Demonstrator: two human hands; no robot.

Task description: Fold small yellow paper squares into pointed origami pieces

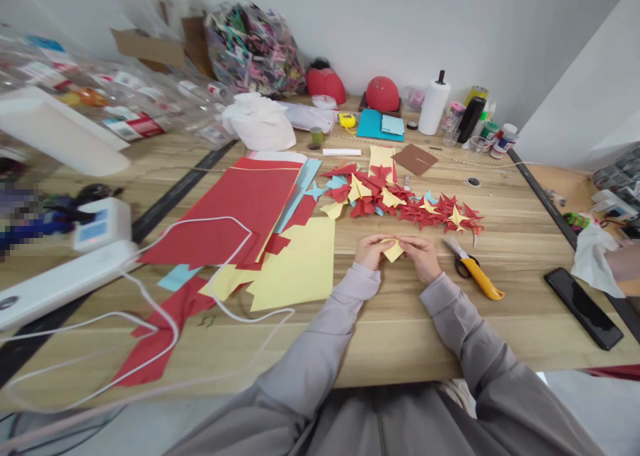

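A small folded piece of yellow paper (393,251) is pinched between both my hands above the table. My left hand (369,251) grips its left side and my right hand (421,256) its right side, thumbs near the top edge. Just beyond lies a heap of folded red, yellow and blue paper stars (370,193). To the left are a large yellow sheet (305,263) and a stack of red sheets (235,209). A yellow utility knife (484,279) rests right of my right hand, with scissors (461,259) partly beneath it.
A black phone (583,307) lies at the right. White cables (235,316) loop over the paper scraps at left, near a white power strip (65,283). Plastic bottles (140,96) crowd the back left. A brown paper square (415,159) and small jars (504,141) are at the back.
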